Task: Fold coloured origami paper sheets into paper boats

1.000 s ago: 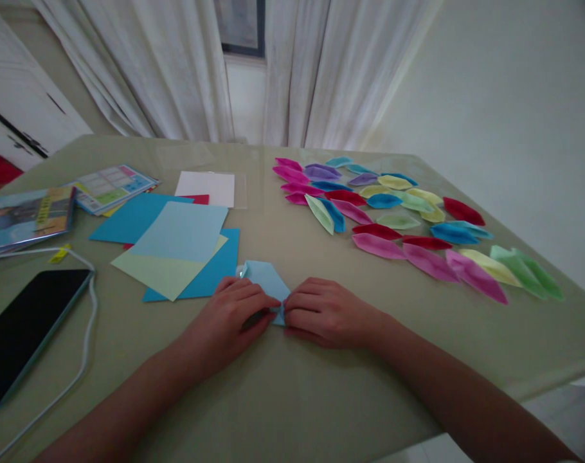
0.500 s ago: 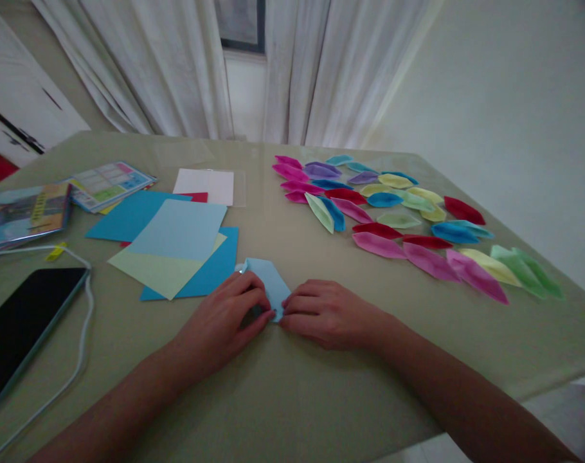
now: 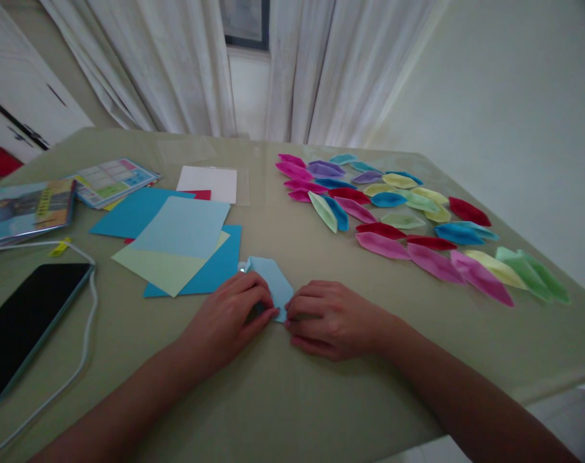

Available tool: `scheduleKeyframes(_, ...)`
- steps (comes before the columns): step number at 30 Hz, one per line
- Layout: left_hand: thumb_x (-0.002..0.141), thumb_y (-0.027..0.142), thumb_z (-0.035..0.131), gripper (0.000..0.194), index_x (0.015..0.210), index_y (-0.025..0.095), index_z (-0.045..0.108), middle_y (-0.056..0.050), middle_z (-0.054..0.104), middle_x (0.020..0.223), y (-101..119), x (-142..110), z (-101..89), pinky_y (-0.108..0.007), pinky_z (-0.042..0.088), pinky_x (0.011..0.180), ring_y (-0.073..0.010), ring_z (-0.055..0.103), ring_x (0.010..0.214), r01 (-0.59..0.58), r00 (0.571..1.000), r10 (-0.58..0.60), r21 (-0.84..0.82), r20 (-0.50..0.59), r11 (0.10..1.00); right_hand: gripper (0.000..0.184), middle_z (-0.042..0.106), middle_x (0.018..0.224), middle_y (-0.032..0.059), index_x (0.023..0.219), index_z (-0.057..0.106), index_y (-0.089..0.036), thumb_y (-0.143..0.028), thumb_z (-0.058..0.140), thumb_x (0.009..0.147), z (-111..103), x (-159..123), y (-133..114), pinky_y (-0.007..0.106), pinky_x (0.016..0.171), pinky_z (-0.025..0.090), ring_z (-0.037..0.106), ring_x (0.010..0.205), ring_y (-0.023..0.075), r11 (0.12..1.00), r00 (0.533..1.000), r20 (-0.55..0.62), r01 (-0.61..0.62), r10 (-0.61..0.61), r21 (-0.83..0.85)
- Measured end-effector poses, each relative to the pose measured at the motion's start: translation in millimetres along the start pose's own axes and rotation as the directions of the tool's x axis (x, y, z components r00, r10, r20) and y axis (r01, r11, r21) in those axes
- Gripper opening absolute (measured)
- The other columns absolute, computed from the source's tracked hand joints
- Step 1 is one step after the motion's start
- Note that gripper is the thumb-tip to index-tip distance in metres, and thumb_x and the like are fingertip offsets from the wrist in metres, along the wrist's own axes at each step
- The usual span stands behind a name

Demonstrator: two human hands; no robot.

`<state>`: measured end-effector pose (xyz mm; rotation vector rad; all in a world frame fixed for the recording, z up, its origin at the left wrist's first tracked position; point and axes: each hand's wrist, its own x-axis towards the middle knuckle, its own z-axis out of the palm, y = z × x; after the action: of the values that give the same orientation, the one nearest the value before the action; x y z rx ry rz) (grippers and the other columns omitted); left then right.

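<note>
A light blue folded paper (image 3: 272,276) lies on the table in front of me, partly covered by my fingers. My left hand (image 3: 237,308) is closed on its left and near edge, thumb and fingertips pinching it. At its lower right corner, my right hand (image 3: 333,319) has its fingers bunched together, the fingertips pressed on the paper. Left of it is a pile of square sheets: light blue paper (image 3: 186,225), pale yellow-green paper (image 3: 164,270) and darker blue paper (image 3: 225,257). Several folded paper pieces (image 3: 384,249) in many colours lie in rows at the right.
On the left are a phone (image 3: 32,328), a white cable (image 3: 86,341) with a yellow tag (image 3: 60,247), and printed booklets (image 3: 27,209). White paper (image 3: 210,183) in a clear sleeve lies farther back. Curtains (image 3: 177,71) hang behind the table (image 3: 292,411).
The view has shifted slightly, so everything appears a little to the right. My right fingers have changed their position slightly at the paper's corner; my left hand keeps its hold.
</note>
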<state>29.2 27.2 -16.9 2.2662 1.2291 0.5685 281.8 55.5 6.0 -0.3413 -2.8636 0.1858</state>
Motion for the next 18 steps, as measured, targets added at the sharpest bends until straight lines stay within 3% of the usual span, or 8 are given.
scheduleKeyframes(11, 0.1, 0.023, 0.066, 0.007, 0.094, 0.021, 0.065, -0.004, 0.064, 0.103, 0.8, 1.4, 0.0, -0.04, 0.045, 0.089, -0.0246, 0.059, 0.099, 0.025, 1.0, -0.024, -0.041, 0.008, 0.999, 0.016, 0.075, 0.102, 0.0054, 0.098, 0.075, -0.019, -0.033, 0.067, 0.102, -2.1, -0.7, 2.1, 0.034, 0.084, 0.051, 0.067, 0.092, 0.0183, 0.996, 0.999, 0.038, -0.02, 0.016, 0.087)
scheduleKeyframes(18, 0.099, 0.024, 0.069, 0.007, 0.095, 0.021, 0.064, -0.003, 0.064, 0.101, 2.1, 2.4, -2.3, -0.039, 0.045, 0.088, -0.0245, 0.058, 0.098, 0.056, 0.998, -0.055, -0.074, 0.013, 0.996, 0.021, 0.078, 0.1, 0.0059, 0.09, 0.074, -0.018, -0.032, 0.067, 0.102, 2.3, -0.3, 4.7, 0.032, 0.086, 0.054, 0.071, 0.091, 0.0183, 0.963, 0.995, -0.04, -0.073, 0.086, 0.258)
